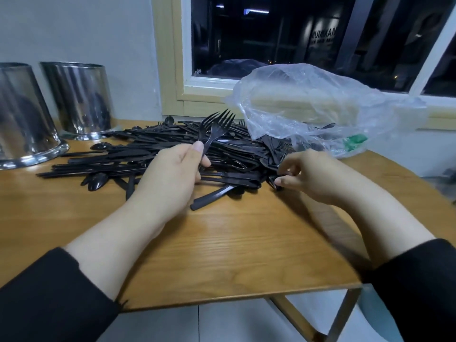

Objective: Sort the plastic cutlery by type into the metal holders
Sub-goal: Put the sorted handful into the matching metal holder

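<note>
Black sleeves (49, 297) frame the near edge, bare forearms reaching over a wooden table (222, 243) with visible grain. Left hand (170, 176) has thumb and fingers curled round the thin handles of two black plastic forks (217, 127), tines raised toward the far side. Right hand (311, 172) is curled, fingertips pinching a small black piece (274, 181) at the near right edge of the cutlery pile (172, 154); which type it is cannot be told. That pile of glossy black spoons, knives and forks sprawls across the table's far half. Two shiny metal holders (79, 99) with flared bases stand far left; their contents cannot be seen. Far right, a crumpled clear plastic bag (308, 107) touches the pile, a few black pieces inside.
</note>
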Motion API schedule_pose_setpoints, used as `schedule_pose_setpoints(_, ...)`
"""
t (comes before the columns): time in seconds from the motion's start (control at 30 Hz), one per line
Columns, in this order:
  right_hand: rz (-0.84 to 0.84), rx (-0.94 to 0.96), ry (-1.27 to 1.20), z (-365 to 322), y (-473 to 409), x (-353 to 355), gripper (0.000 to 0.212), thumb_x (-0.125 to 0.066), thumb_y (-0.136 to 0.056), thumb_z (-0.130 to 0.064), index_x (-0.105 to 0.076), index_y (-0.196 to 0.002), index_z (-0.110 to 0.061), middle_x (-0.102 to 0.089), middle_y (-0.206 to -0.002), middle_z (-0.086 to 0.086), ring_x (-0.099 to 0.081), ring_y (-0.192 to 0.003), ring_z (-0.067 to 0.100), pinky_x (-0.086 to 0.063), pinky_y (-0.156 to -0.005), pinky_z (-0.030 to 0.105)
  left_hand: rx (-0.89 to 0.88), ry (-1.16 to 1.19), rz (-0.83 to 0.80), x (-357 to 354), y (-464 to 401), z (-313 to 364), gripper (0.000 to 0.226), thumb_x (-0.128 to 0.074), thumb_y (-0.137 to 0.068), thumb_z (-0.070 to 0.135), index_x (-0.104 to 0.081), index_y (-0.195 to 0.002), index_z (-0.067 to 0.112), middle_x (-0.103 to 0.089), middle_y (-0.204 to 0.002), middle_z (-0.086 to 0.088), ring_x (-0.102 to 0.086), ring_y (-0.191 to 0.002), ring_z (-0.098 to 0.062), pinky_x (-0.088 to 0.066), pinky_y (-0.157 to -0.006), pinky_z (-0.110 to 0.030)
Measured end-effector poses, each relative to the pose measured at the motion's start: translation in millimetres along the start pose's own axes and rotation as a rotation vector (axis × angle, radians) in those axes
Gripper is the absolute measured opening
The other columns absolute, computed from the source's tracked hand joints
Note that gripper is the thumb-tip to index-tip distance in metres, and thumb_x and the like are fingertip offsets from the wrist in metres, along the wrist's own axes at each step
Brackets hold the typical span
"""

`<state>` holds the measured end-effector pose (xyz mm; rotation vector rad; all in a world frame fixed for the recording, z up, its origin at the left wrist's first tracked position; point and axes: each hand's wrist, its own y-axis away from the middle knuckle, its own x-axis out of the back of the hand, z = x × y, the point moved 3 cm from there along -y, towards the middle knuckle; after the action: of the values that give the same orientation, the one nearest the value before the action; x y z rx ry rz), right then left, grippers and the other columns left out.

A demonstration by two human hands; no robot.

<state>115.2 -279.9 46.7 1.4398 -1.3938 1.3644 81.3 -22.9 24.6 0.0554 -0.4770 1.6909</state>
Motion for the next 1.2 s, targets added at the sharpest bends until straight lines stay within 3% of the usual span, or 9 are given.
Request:
schedule_pose_setpoints(0.2, 0.035, -0.033, 0.028, -8.4, 1.6, -15.5, 0.045, -0.07, -0.088, -0.052, -0.066, -0.128, -0.031, -0.072, -0.11, -0.001, -0.064, -0.102, 0.021, -0.05, -0.083, 0.03, -0.015, -0.059, 0.024, 1.3, 1.0, -3.7, 0.043, -0.041, -0.107, 0.047, -0.068, -0.082, 0.024, -0.047, -0.05, 0.015, -0.038, -0.037, -0.003, -0.03, -0.052, -0.03)
schedule_pose_setpoints(0.47, 0.067, -0.027, -0.02, -8.7, -2.0, -23.1, 0.027, -0.067, -0.089, -0.019, -0.069, -0.115, -0.027, -0.069, -0.092, -0.001, -0.061, -0.088, 0.019, -0.049, -0.073, 0.029, -0.049, -0.083, 0.044, 0.4, 0.2, -3.0, 0.039, -0.045, -0.105, 0.045, -0.069, -0.082, 0.025, -0.046, -0.049, 0.016, -0.038, -0.038, -0.003, -0.029, -0.052, -0.031)
schedule_pose_setpoints(0.53, 0.047, -0.018, -0.176, -7.6, -1.1, -19.5, 0.021, -0.066, -0.086, -0.014, -0.072, -0.1, -0.027, -0.067, -0.079, -0.007, -0.058, -0.07, 0.008, -0.043, -0.06, 0.021, -0.059, -0.086, 0.05, 1.2, 0.7, -1.8, 0.034, -0.047, -0.106, 0.041, -0.069, -0.084, 0.026, -0.045, -0.049, 0.015, -0.036, -0.037, -0.004, -0.028, -0.05, -0.03)
schedule_pose_setpoints(0.6, -0.001, -0.029, -0.405, -5.3, 2.9, -13.0, 0.016, -0.065, -0.085, -0.01, -0.074, -0.088, -0.023, -0.07, -0.068, -0.003, -0.058, -0.059, 0.007, -0.044, -0.059, 0.019, -0.072, -0.083, 0.058, 2.4, 0.9, -1.1, 0.031, -0.048, -0.105, 0.039, -0.069, -0.085, 0.027, -0.047, -0.052, 0.014, -0.037, -0.038, -0.004, -0.028, -0.05, -0.03)
schedule_pose_setpoints(0.73, -0.063, -0.043, -0.807, -2.7, 13.3, 12.2, 0.022, -0.059, -0.092, -0.001, -0.079, -0.088, -0.009, -0.069, -0.077, 0.018, -0.06, -0.072, 0.022, -0.052, -0.074, 0.036, -0.074, -0.076, 0.063, 3.1, 1.8, 0.1, 0.031, -0.048, -0.105, 0.039, -0.068, -0.085, 0.028, -0.049, -0.053, 0.014, -0.037, -0.04, -0.004, -0.03, -0.051, -0.03)
schedule_pose_setpoints(0.87, -0.112, 0.044, -1.059, -6.6, 25.7, 43.9, 0.029, -0.049, -0.092, 0.016, -0.073, -0.102, 0.003, -0.073, -0.088, 0.018, -0.064, -0.08, 0.022, -0.055, -0.073, 0.025, -0.072, -0.061, 0.073, 4.2, 2.9, 0.9, 0.031, -0.047, -0.105, 0.039, -0.069, -0.085, 0.029, -0.05, -0.049, 0.015, -0.046, -0.05, -0.008, -0.04, -0.057, -0.032)
schedule_pose_setpoints(1.0, 0.143, 0.164, -0.956, -11.6, 25.6, 68.4, 0.014, -0.068, -0.085, 0.002, -0.074, -0.097, -0.003, -0.074, -0.082, 0.014, -0.061, -0.076, 0.024, -0.053, -0.068, 0.025, -0.101, -0.041, 0.049, 3.9, 5.9, 5.0, 0.031, -0.045, -0.107, 0.037, -0.067, -0.088, 0.024, -0.05, -0.054, 0.009, -0.043, -0.048, -0.009, -0.04, -0.057, -0.034)
schedule_pose_setpoints(1.1, 0.38, 0.228, -0.877, -20.8, 28.1, 78.5, 0.008, -0.069, -0.093, -0.009, -0.075, -0.087, -0.009, -0.071, -0.07, 0.007, -0.059, -0.065, 0.018, -0.049, -0.065, 0.034, -0.128, -0.035, 0.039, 4.0, 9.9, 9.2, 0.031, -0.044, -0.108, 0.031, -0.066, -0.089, 0.019, -0.064, -0.064, 0.001, -0.057, -0.054, -0.015, -0.05, -0.055, -0.036)
schedule_pose_setpoints(1.2, 0.413, 0.226, -0.884, -34.6, 27.0, 70.8, 0.016, -0.069, -0.094, -0.017, -0.072, -0.083, -0.007, -0.067, -0.065, 0.008, -0.055, -0.059, 0.021, -0.044, -0.065, 0.042, -0.095, 0.063, 0.032, 3.6, 13.0, 10.6, 0.031, -0.045, -0.108, 0.027, -0.068, -0.09, 0.017, -0.075, -0.08, -0.001, -0.071, -0.07, -0.02, -0.061, -0.063, -0.039)
